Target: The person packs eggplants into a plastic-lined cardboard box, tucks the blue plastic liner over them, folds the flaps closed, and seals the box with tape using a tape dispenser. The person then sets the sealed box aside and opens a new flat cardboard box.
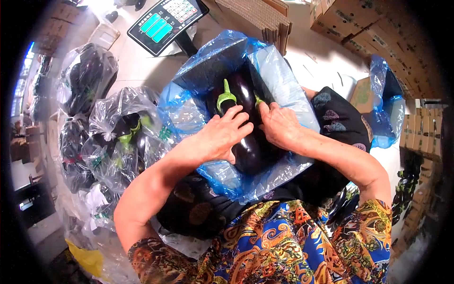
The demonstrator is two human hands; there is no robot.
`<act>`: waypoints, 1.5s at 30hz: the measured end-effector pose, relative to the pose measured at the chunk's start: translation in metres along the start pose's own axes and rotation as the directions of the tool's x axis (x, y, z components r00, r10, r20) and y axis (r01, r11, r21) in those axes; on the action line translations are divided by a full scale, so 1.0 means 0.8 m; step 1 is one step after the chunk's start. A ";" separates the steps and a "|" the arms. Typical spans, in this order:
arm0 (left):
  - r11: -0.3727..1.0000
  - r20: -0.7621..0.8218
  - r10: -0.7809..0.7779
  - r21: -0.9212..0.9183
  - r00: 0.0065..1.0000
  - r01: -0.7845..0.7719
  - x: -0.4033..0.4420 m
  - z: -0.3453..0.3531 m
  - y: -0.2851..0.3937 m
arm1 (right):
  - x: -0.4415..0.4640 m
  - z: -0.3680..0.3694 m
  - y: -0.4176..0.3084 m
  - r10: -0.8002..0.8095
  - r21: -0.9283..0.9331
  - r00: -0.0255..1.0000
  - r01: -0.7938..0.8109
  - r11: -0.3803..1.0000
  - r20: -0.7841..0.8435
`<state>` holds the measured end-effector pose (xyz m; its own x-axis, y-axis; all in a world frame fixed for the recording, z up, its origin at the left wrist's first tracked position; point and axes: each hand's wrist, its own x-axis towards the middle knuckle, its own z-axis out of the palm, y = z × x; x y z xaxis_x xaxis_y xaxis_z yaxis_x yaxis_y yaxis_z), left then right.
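Glossy dark eggplants [246, 152] lie in a box [208, 66] lined with blue plastic film [182, 113], directly in front of me. One green stem [226, 93] points up near the middle of the box. My left hand [224, 136] lies over the eggplants below that stem, fingers spread and thumb apart. On the box's right side, my right hand [280, 125] has its fingers curled at the green end of another eggplant [258, 100]. Its fingertips are partly hidden against the dark skin.
A scale display [165, 23] stands behind the box. Clear bags of eggplants [125, 137] crowd the left side. Flattened cardboard [260, 21] is at the back, cartons [378, 38] are stacked at right, and another blue-lined box [388, 104] stands near them.
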<state>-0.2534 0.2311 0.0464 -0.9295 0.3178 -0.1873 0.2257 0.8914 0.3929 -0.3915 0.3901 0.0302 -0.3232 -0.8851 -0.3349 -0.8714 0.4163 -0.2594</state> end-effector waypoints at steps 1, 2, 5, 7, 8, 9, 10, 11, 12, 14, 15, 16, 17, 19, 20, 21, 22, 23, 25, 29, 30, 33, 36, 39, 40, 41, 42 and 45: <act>1.000 0.004 0.000 0.006 1.000 0.000 -0.001 -0.001 0.002 | -0.002 -0.002 -0.001 -0.007 0.017 1.000 0.007 1.000 -0.016; 1.000 0.008 0.001 0.012 1.000 -0.001 -0.002 -0.003 0.004 | -0.001 -0.004 -0.001 -0.012 0.034 0.999 0.013 0.999 -0.032; 1.000 -0.057 0.027 0.003 0.998 -0.027 -0.006 0.001 -0.005 | 0.009 0.002 -0.001 -0.033 -0.052 0.991 0.027 0.998 -0.130; 0.999 -0.109 0.028 -0.034 0.994 -0.032 -0.007 0.004 -0.010 | 0.023 0.010 0.000 -0.037 -0.055 0.994 0.032 0.998 -0.102; 0.999 -0.082 0.029 -0.028 0.996 -0.031 -0.008 0.005 -0.010 | 0.032 0.014 0.000 -0.038 -0.058 0.995 0.033 0.998 -0.089; 0.999 -0.056 0.031 -0.020 0.998 -0.032 -0.007 -0.002 -0.006 | 0.042 0.015 0.000 -0.020 -0.059 0.998 0.017 0.998 -0.060; 0.999 -0.033 0.032 -0.011 0.999 -0.032 -0.004 -0.007 -0.004 | 0.053 0.016 -0.001 -0.003 -0.062 0.999 0.001 0.998 -0.033; 0.999 -0.033 0.033 -0.008 0.999 -0.033 -0.003 -0.008 -0.004 | 0.060 0.017 -0.001 0.013 -0.063 1.000 -0.013 0.998 -0.004; 1.000 -0.032 0.030 -0.006 0.999 -0.030 -0.004 -0.008 -0.003 | 0.062 0.011 -0.004 0.042 -0.016 0.999 -0.042 0.999 -0.015; 0.997 0.003 -0.001 -0.071 1.000 0.001 -0.006 -0.007 -0.005 | 0.054 -0.001 -0.014 -0.028 0.072 0.999 0.031 0.997 -0.034; 0.995 -0.045 0.002 -0.098 0.999 -0.006 -0.009 -0.001 -0.010 | 0.051 -0.004 -0.015 -0.064 0.113 0.997 0.068 0.991 -0.042; 0.992 -0.089 0.009 -0.125 0.996 -0.020 -0.013 0.007 -0.017 | 0.056 0.007 -0.008 -0.072 0.163 0.996 0.079 0.983 -0.045; 0.989 -0.132 0.023 -0.145 0.991 -0.042 -0.015 0.012 -0.022 | 0.064 0.012 0.004 -0.097 0.229 0.995 0.100 0.968 -0.023; 0.980 -0.179 0.052 -0.180 0.982 -0.085 -0.015 0.015 -0.024 | 0.070 0.009 0.017 -0.180 0.371 0.981 0.192 0.909 -0.066; 0.977 -0.207 0.076 -0.180 0.975 -0.114 -0.013 0.021 -0.024 | 0.065 0.010 0.019 -0.153 0.345 0.987 0.158 0.925 -0.042; 0.974 -0.236 0.102 -0.173 0.966 -0.145 -0.010 0.020 -0.025 | 0.061 0.003 0.016 -0.123 0.317 0.992 0.124 0.940 -0.023; 0.968 -0.247 0.113 -0.190 0.963 -0.162 -0.008 0.017 -0.027 | 0.061 0.000 0.015 -0.113 0.273 0.994 0.105 0.956 0.014; 0.947 -0.215 0.036 -0.305 0.976 -0.102 -0.008 0.015 -0.030 | 0.058 0.002 0.010 -0.101 0.249 0.995 0.095 0.964 0.014; 0.934 -0.237 -0.007 -0.347 0.972 -0.078 -0.013 0.018 -0.038 | 0.056 0.002 0.003 -0.075 0.198 0.997 0.075 0.977 -0.012; 0.954 -0.306 -0.013 -0.289 0.952 -0.080 -0.023 0.003 -0.030 | 0.042 -0.024 0.011 -0.129 0.221 0.986 0.149 0.964 -0.102; 0.951 -0.333 -0.025 -0.300 0.943 -0.081 -0.027 -0.008 -0.030 | 0.038 -0.039 0.011 -0.100 0.252 0.969 0.158 0.955 -0.227; 0.952 -0.531 -0.207 -0.301 0.822 0.045 -0.051 -0.068 -0.020 | 0.050 -0.087 0.027 -0.082 0.311 0.828 0.297 0.903 -0.554; 0.841 -0.708 -0.537 -0.407 0.458 0.356 -0.079 -0.099 -0.023 | 0.078 -0.124 0.037 -0.080 0.263 0.804 0.284 0.922 -0.590; 0.822 -0.712 -0.524 -0.276 0.468 0.499 -0.098 -0.068 -0.086 | 0.121 -0.119 0.059 -0.163 0.224 0.867 0.296 0.929 -0.470; 0.815 -0.675 -0.528 -0.230 0.516 0.532 -0.103 -0.047 -0.109 | 0.140 -0.110 0.066 -0.199 0.211 0.883 0.310 0.927 -0.424; 0.800 -0.579 -0.591 -0.333 0.562 0.499 -0.104 -0.031 -0.124 | 0.160 -0.099 0.075 -0.233 0.198 0.896 0.324 0.925 -0.378; 0.714 -0.455 -0.699 -0.481 0.552 0.509 -0.099 -0.040 -0.119 | 0.169 -0.096 0.065 -0.222 0.246 0.870 0.355 0.902 -0.441; 0.707 -0.526 -0.705 -0.573 0.476 0.414 -0.090 -0.043 -0.126 | 0.178 -0.121 0.068 -0.012 0.143 0.980 0.040 0.989 -0.198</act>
<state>-0.2195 0.1073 0.0508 -0.7547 -0.6471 0.1080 -0.3926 0.5774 0.7159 -0.5210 0.2664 0.0557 -0.3797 -0.9135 -0.1460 -0.8222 0.4056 -0.3992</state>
